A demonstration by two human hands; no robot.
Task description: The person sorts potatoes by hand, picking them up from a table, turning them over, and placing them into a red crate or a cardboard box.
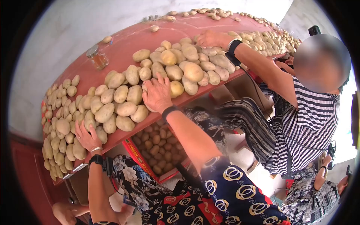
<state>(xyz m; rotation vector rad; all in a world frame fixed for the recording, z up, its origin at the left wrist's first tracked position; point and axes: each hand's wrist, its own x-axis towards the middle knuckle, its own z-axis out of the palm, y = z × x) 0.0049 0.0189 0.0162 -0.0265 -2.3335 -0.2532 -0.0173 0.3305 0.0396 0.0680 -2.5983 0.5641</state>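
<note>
Potatoes [120, 94] lie heaped along the near side of a red table [123, 56]. My left hand [89, 138] rests against the near edge of the heap, its thumb and fingers apart and touching potatoes. Farther right, my right hand [157, 93] lies over the potatoes with its fingers spread across them. A potato's pale edge shows beneath its palm, but most of what lies under that hand is hidden. Below the table edge stands a red box [137, 155] filled with more potatoes.
A co-worker in a striped top [315, 108] sits at my right, with a hand [213, 38] on the potatoes. A glass jar [98, 58] with orange-brown contents stands behind the heap. Scattered potatoes lie along the far edge. Another person's hand [327, 161] shows at lower right.
</note>
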